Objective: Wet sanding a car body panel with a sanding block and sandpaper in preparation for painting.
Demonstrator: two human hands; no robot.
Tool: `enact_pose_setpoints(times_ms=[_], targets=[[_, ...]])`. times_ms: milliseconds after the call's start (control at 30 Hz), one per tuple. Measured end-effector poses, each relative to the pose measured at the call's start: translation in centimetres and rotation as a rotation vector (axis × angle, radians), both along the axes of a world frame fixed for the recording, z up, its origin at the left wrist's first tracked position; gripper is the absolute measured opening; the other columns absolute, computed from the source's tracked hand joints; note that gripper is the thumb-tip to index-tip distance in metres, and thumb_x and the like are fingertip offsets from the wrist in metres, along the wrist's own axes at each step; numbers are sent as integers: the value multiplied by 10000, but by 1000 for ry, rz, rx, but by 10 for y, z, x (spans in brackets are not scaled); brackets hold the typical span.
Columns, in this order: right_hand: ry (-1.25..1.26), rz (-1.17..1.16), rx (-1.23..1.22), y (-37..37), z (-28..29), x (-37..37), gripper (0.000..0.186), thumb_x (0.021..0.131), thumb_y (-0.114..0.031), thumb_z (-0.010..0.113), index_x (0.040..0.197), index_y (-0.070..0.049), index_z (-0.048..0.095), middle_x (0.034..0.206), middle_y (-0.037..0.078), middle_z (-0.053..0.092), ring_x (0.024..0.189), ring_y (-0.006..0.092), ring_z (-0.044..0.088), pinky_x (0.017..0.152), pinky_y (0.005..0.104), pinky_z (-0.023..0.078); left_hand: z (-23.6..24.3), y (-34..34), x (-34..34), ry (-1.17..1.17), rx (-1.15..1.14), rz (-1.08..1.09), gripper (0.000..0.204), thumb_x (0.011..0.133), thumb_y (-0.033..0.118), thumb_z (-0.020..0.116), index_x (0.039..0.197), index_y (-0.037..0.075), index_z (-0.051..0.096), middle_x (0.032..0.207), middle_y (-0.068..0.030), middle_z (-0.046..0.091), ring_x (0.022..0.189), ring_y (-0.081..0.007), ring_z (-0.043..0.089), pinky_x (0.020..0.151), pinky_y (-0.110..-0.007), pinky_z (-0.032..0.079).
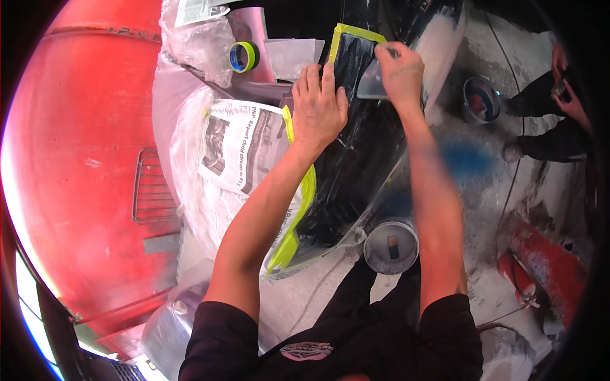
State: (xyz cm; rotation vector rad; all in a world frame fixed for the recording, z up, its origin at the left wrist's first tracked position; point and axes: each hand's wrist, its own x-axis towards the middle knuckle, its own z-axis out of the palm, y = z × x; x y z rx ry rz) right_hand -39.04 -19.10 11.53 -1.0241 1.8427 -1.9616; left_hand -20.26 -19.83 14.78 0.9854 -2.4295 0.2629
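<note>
My left hand (318, 109) lies flat on the glossy black panel (346, 174), fingers stretched out beside the edge of the newspaper (238, 149). Yellow masking tape (356, 30) outlines a corner on the panel's far part. Where that strip ends on the right, my right hand (402, 73) pinches with its thumb and forefinger on the tape. Below this hand shows a greyish, see-through patch (373, 87); I cannot tell whether it is a sheet. More yellow tape (308, 190) edges the newspaper along the panel.
A yellow-green tape roll (244, 57) sits on the covered surface at the far left, by clear plastic sheeting (190, 47). A bucket (391, 247) stands before my legs, another bucket (481, 100) farther right near another person's legs. A large red surface (89, 165) fills the left.
</note>
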Motion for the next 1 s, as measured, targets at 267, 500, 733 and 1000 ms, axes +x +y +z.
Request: enact_pose_setpoints(times_ms=[267,500,733,1000], targets=[[25,26,-24,-8,0,-7,248,933,-225,694,927,12,764,621,157,674,584,269,700,621,380,537,-2,-1,-1,5,-4,-12,522,941,173,633,1404,-36,511,1331,-255,549,1247,-449,541,1072,-526,425],[-78,131,50,24,-26,19,216,915,-205,707,931,2,766,639,157,685,586,254,697,633,380,544,-6,0,3,-8,2,1,521,949,171,628,1414,-32,509,1340,-259,552,1232,-446,550,1063,-520,433],[-109,152,98,38,-30,30,243,944,-218,703,964,16,764,699,186,697,623,267,714,639,369,542,-5,-3,2,5,-5,-9,523,956,178,621,1417,-41,510,1358,-265,546,1231,-449,556,1049,-529,442],[-142,210,65,33,-23,18,242,948,-228,735,1012,2,772,680,113,679,588,158,662,576,326,497,-8,-1,3,-14,18,1,522,961,180,615,1423,-40,511,1360,-279,549,1241,-465,553,1061,-529,441]])
